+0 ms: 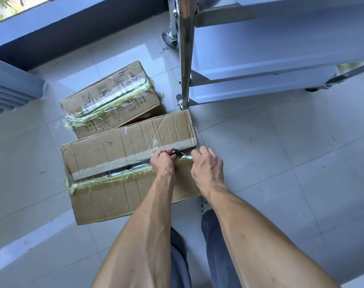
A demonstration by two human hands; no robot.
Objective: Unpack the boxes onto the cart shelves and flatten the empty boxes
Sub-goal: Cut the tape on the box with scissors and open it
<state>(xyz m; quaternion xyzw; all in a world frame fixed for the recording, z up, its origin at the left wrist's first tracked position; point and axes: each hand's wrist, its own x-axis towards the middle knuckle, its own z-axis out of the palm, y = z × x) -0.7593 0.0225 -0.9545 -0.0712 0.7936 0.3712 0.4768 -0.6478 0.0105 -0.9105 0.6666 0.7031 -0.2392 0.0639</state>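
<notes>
- Near box point(106, 194): matt brown corrugated cardboard, creased and scuffed — a paler torn strip along the flap edge.
- Tape point(114, 177) on its seam: glossy clear plastic, wrinkled (greenish where it bunches).
- Far box point(112, 96) at 11 o'clock: the same dull cardboard, printed, with shiny crumpled tape.
- Cart post point(185, 48) at 12 o'clock: polished metal — mirror-bright.
- Floor point(280, 152): smooth, glossy tile.
- Trousers point(216, 246) at 6 o'clock: matt cloth.
</notes>
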